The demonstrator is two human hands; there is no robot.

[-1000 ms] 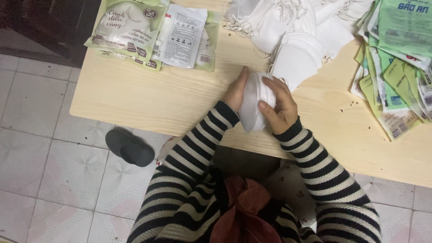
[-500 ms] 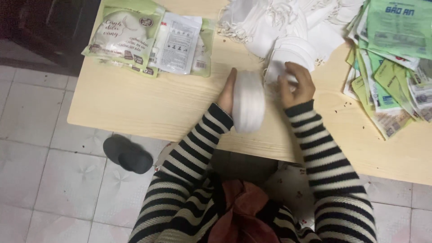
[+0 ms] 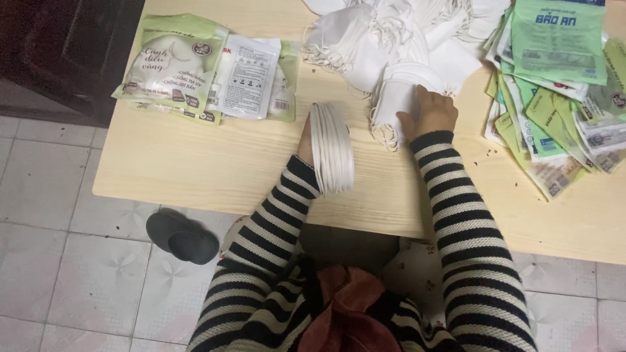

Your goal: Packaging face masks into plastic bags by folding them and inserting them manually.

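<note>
Nearest the camera, two striped sleeves [image 3: 280,221] reach forward over the edge of a pale wooden table [image 3: 195,169], with a dark slipper [image 3: 182,236] on the tiled floor beside it. The left hand [image 3: 305,140] props a stack of white masks [image 3: 332,146] on edge on the table, its fingers hidden behind the stack, so their set cannot be told. Just to the right, the right hand [image 3: 427,112] lies palm down, fingers together, pressing on the near edge of a loose pile of white masks [image 3: 391,45]. Farther left lie green and white packets [image 3: 195,68]; at the far right, a heap of flat green bags [image 3: 554,85].
</note>
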